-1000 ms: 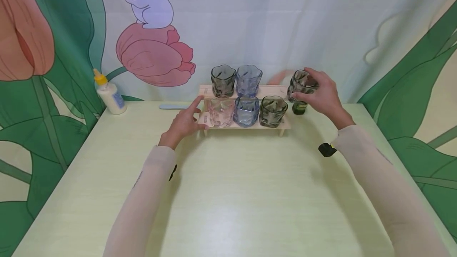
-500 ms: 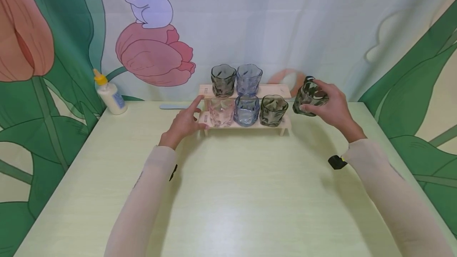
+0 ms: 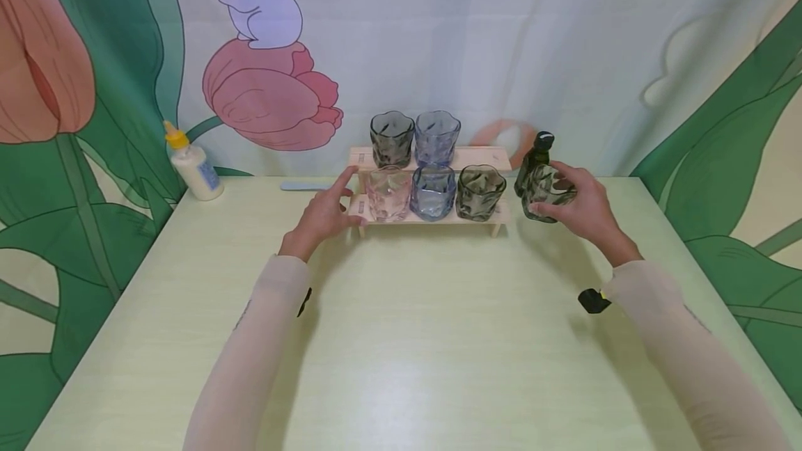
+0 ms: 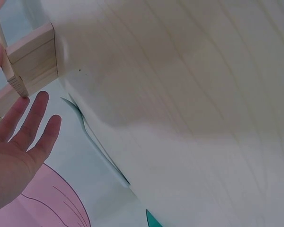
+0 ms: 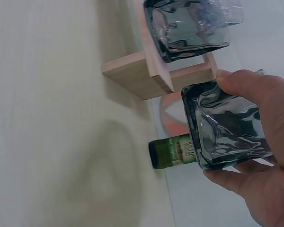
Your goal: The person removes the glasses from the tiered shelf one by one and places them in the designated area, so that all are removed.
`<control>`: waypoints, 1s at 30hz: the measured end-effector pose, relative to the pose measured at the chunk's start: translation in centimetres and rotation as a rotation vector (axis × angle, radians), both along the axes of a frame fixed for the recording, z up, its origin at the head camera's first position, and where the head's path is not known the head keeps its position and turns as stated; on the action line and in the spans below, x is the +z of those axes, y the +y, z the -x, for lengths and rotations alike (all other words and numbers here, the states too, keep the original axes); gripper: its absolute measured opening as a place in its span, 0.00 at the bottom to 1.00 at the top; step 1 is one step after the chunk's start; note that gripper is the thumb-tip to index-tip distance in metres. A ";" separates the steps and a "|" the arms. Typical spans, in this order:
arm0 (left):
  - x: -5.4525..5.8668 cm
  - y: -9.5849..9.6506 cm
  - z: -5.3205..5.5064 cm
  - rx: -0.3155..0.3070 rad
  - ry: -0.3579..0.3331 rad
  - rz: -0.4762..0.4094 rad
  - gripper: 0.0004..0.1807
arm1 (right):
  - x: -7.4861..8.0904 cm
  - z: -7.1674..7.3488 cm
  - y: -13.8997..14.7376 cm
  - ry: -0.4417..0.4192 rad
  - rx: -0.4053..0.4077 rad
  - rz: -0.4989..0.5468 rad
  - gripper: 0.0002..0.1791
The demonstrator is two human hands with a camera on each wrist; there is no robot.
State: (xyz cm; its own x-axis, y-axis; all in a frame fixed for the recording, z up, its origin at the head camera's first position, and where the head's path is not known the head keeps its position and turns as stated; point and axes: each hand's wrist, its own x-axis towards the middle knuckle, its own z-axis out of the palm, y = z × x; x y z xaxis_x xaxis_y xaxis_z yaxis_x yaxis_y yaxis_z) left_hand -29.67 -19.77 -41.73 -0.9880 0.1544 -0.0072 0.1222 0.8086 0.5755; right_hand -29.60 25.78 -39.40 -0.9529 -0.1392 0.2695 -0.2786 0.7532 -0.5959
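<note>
My right hand (image 3: 587, 206) grips a dark grey wavy glass (image 5: 227, 125) between thumb and fingers, right of a two-step wooden rack (image 3: 482, 157). The glass is off the table, in front of a small green bottle (image 3: 544, 142), which it partly covers. At the rack's left end, my left hand (image 3: 318, 218) touches the wood with fingers spread and fairly straight. On the upper step stand a grey glass (image 3: 392, 141) and a blue glass (image 3: 438, 139). The lower step bears a pink glass (image 3: 388, 195), a blue glass (image 3: 433, 193) and a grey-green glass (image 3: 480, 193).
A white glue bottle (image 3: 199, 174) with a yellow cap stands at the table's back left. A pale blue, thin flat tool (image 3: 303, 186) lies along the back edge, left of the rack. Behind the table hangs a printed curtain (image 3: 551, 33).
The right hand has carried the glass away from the upper step's right end, rightward and down toward me. More of the green bottle now shows behind it. My left hand stays in place.
</note>
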 end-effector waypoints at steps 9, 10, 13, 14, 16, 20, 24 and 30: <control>-0.1 0.1 0.0 0.003 -0.008 -0.005 0.57 | -2.1 -0.4 0.3 -0.019 0.015 -0.031 0.48; -0.2 0.1 0.0 0.004 -0.009 -0.006 0.57 | -2.3 -0.5 0.3 -0.025 0.017 -0.033 0.48; -0.3 0.1 -0.1 0.002 -0.004 -0.006 0.57 | -2.9 -0.5 0.5 -0.046 0.017 -0.040 0.48; -0.3 0.1 -0.1 0.001 -0.001 -0.006 0.57 | -3.1 -0.6 0.6 -0.053 0.018 -0.042 0.48; -0.4 0.1 -0.1 -0.001 0.006 -0.008 0.57 | -3.5 -0.6 0.7 -0.064 0.021 -0.046 0.49; -0.4 0.0 -0.2 -0.005 0.015 -0.010 0.57 | -4.3 -0.7 0.9 -0.078 0.024 -0.037 0.49; -0.5 -0.1 -0.1 -0.010 0.021 -0.010 0.57 | -4.9 -0.8 0.8 -0.088 0.026 -0.029 0.48; -0.4 -0.1 0.1 -0.009 0.019 -0.012 0.57 | -5.2 -0.9 0.6 -0.083 0.026 -0.023 0.48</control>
State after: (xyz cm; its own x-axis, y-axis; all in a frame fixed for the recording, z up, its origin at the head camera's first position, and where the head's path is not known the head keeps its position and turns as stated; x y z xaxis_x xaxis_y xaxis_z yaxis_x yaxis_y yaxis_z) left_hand -29.75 -19.84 -42.13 -0.9866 0.1629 0.0135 0.1402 0.8007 0.5824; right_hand -28.66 26.39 -44.58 -0.9678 -0.1698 0.1858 -0.2486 0.7603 -0.6001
